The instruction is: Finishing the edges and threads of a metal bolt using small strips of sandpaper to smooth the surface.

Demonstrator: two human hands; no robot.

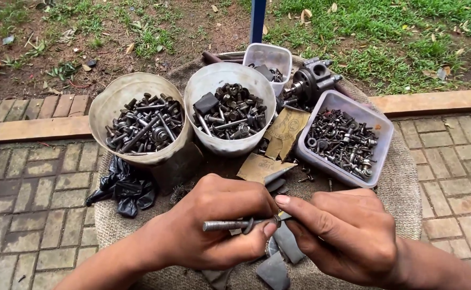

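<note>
My left hand [214, 223] grips a long threaded bolt [227, 225] that lies horizontal, its thread pointing left. A washer or nut sits on the bolt near my fingers. My right hand [340, 231] pinches the bolt's right end with thumb and forefinger, touching my left thumb. Both hands hover low over a burlap sack [407, 182] spread on the ground.
Two round tubs [109, 107] [208, 80] hold bolts and nuts. A rectangular tub [375, 129] at right holds small hardware; a smaller one [267, 53] stands behind. A metal part [310, 83], cardboard scraps [286, 129], a black plastic bag [122, 188], grey pieces [273, 268], brick paving and grass surround.
</note>
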